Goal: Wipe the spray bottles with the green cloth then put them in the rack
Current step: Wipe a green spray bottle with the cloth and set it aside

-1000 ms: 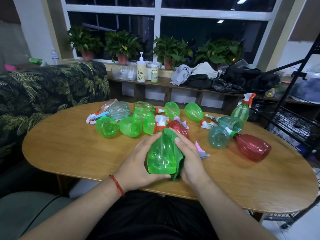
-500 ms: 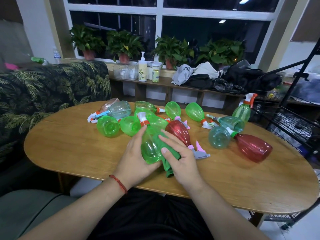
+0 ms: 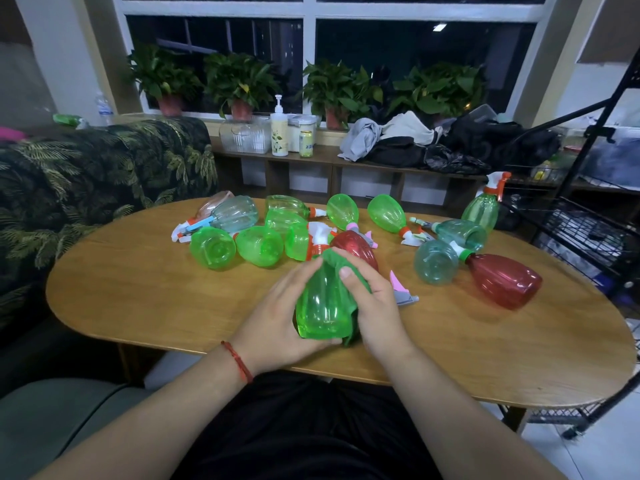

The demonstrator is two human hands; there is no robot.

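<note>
Sitting at oval wooden table (image 3: 138,299), near edge left bare as the wiping spot. Black wire rack (image 3: 588,230) just off the right end, likely parked there for a short drop-off; contents not readable. Across the far half, pile of spray bottles (image 3: 213,247) on their sides, green, teal and red, trigger heads pointing every way: dumped, not sorted. One upright green bottle (image 3: 481,209) at the far right corner, nearest the rack. Low over table centre, held green bottle (image 3: 323,306), base toward camera and neck away, probably to expose the body for rubbing; touching the table or not, cannot tell. Steadying with left hand (image 3: 273,323), fingers curled round left side and base. Gripping the neck end with right hand (image 3: 377,306) through green cloth (image 3: 336,259), thumb pressing cloth onto the shoulder. Looks mid-wipe; racking not yet done.
</note>
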